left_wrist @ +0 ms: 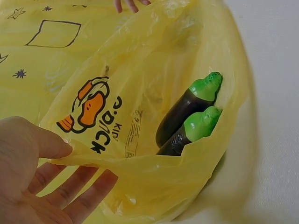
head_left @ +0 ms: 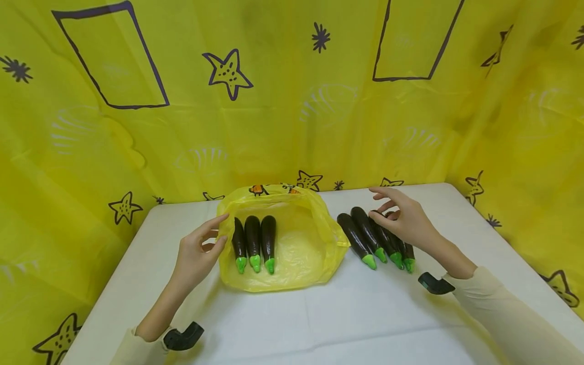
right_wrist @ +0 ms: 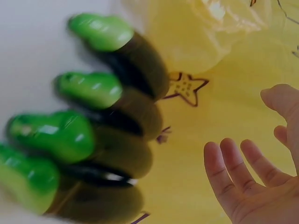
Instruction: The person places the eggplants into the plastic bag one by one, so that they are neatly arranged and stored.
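Note:
A yellow plastic bag [head_left: 296, 253] lies with its mouth spread wide, and three dark eggplants with green stem ends [head_left: 268, 238] are inside it. My left hand [head_left: 198, 251] pinches the bag's left rim between thumb and fingers. In the left wrist view, two of the bagged eggplants [left_wrist: 187, 112] show, the third hidden. My right hand [head_left: 408, 218] hovers over several more eggplants [head_left: 356, 238] lying side by side right of the bag. Its fingers are loosely bent and apart, and the right wrist view shows nothing in that hand [right_wrist: 261, 191].
The white tabletop [head_left: 283, 324] spreads around the bag. Yellow printed sheeting [head_left: 274, 137] hangs behind the table and at both sides. A duck print [left_wrist: 91, 105] and lettering mark the bag. Dark wrist-worn devices [head_left: 182, 336] sit by both sleeves.

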`<state>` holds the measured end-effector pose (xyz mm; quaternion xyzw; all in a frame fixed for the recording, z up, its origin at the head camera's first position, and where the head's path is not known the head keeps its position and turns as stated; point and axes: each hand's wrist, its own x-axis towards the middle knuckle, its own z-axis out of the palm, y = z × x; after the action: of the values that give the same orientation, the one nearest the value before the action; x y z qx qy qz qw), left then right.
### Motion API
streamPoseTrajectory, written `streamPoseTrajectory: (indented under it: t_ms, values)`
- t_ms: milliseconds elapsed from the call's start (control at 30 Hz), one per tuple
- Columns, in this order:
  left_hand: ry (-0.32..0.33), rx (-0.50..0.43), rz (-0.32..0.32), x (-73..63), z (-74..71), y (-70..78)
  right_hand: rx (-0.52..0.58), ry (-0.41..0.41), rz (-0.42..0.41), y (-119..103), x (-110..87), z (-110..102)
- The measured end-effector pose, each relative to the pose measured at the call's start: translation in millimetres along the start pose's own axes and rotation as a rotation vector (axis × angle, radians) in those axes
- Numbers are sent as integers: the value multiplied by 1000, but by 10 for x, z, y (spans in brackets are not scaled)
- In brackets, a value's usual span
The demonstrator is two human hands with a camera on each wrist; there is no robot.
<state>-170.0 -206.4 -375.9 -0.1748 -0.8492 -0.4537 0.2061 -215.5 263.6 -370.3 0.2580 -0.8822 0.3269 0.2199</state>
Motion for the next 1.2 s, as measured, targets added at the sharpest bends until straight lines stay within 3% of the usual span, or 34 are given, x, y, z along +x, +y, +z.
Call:
streamPoseTrajectory:
  t_ms: [533,667,800,1000,1200]
  values:
    - [-2,-19,9,2,8,-23,-80,6,110,429,-257,-128]
    - [-1,-23,8,13,8,-24,-81,-27,147,490,-306,-167]
    - [-3,-25,10,24,6,-14,-31,-148,237,536,-342,-237]
    - [-4,-22,3,31,-1,2,172,-373,451,594,-353,-351]
    - [-6,-14,-10,23,-6,-1,295,-500,515,652,-372,-409]
